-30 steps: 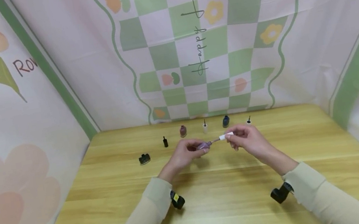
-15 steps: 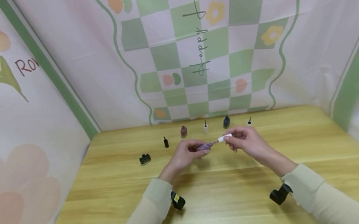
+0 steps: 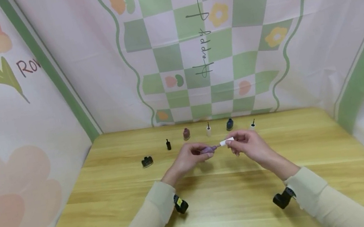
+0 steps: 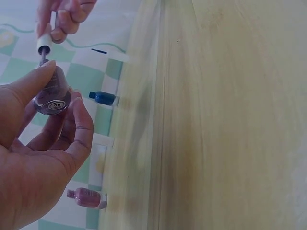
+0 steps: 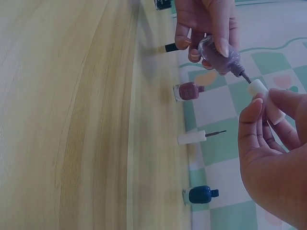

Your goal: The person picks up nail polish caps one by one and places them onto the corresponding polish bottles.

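Note:
My left hand (image 3: pixel 188 157) grips a purple nail polish bottle (image 5: pixel 219 55), tilted with its neck toward the right. In my right hand (image 3: pixel 250 146) a white brush cap (image 5: pixel 266 101) is pinched between thumb and fingers. The brush stem (image 5: pixel 246 76) runs from the cap into the bottle's neck, and a short length of it shows between them. Both hands are above the table. The number label on the bottle's base faces the left wrist camera.
Behind the hands stand a mauve polish bottle (image 3: pixel 186 133), a white brush cap (image 3: pixel 208 130), a blue polish bottle (image 3: pixel 229 124) and another white brush cap (image 3: pixel 252 125). Further left are a black brush cap (image 3: pixel 168 145) and a dark bottle (image 3: pixel 147 161) on the wooden table (image 3: pixel 222 216).
My right hand has moved slightly left, bringing the white cap closer to the purple bottle. Less of the brush stem shows now. The left hand has barely shifted.

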Available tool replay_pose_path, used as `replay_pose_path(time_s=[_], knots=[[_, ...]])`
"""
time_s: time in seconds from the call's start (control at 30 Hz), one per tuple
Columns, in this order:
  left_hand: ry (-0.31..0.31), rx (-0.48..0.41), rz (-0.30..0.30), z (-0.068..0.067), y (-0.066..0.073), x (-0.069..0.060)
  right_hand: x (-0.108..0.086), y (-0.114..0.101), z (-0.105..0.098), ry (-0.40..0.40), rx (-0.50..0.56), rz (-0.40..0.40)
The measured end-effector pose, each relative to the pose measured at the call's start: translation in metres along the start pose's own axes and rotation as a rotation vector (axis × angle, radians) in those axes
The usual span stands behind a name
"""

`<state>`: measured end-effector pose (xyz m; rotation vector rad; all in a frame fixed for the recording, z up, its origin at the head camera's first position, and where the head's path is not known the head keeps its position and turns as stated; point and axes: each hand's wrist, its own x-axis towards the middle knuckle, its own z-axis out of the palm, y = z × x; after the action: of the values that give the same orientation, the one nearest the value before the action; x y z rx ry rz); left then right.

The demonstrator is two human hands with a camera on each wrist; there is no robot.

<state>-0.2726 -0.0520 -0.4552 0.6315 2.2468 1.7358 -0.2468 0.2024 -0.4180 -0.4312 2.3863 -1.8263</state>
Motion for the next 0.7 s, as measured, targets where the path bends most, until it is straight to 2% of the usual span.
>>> replay_pose_path(time_s=[0.7], knots=[[-0.017, -0.016, -0.013, 0.0014, 0.0034, -0.0009, -0.0017, -0.0017, 0.0038, -0.015, -0.009, 0.008]])
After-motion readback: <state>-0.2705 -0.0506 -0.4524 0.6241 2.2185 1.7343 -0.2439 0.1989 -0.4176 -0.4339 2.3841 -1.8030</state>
